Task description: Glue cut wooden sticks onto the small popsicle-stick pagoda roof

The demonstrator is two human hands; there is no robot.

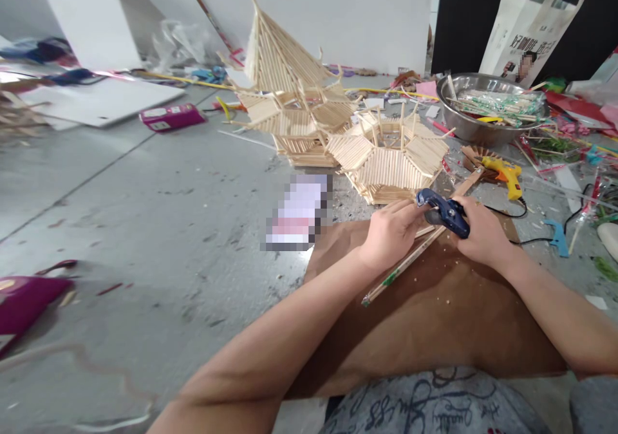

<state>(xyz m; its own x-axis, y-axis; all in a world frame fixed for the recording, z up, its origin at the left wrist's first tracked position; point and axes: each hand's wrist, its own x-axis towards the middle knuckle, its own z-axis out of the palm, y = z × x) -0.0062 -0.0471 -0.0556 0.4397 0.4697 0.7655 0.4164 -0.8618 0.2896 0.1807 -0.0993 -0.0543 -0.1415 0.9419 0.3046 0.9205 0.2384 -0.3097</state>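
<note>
My right hand point(485, 231) is closed around a dark blue hand cutter point(447, 212), its head pointing left. My left hand point(393, 231) is closed at the cutter's head, its fingertips touching it; what the fingers pinch is hidden. Below both hands, a pair of chopsticks in a clear, green-printed wrapper point(403, 268) lies slanted on brown paper point(434, 331). Just beyond my hands stands a bowl-shaped stick model point(398, 167) with flared panels. Behind it on the left is a taller stick model point(294, 118) with a pointed roof.
A phone point(297, 212) lies left of the paper. On the right are a yellow glue gun point(505, 173) and a steel bowl point(447, 109) of wrapped chopsticks. A white bag point(521, 31) stands behind. Purple packets point(171, 117) and a white board point(103, 102) lie on the left floor.
</note>
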